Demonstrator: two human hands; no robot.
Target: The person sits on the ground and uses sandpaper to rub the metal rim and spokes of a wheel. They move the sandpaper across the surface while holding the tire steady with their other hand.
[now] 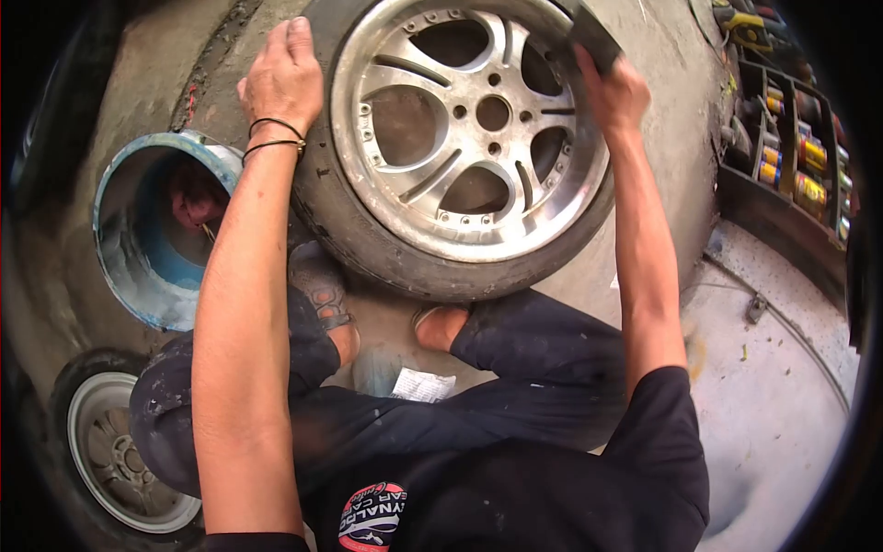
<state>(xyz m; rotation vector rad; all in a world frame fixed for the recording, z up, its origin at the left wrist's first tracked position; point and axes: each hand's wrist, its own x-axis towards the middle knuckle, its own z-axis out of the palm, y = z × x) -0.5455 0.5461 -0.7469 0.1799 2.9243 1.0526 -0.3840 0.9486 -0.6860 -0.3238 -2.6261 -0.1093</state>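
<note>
A car wheel lies before me, its silver alloy rim facing up inside a black tire. My right hand is closed on a dark flat piece of sandpaper at the rim's upper right edge. Along the tire's left side rests my left hand, palm down, holding nothing that I can see. Its fingers reach forward close together and the fingertips are partly hidden. Dark bands circle the left wrist.
Left of the wheel stands a blue bucket with a reddish cloth inside. Another wheel lies at lower left. A dark rack of small cans is at right. Printed paper lies between my legs.
</note>
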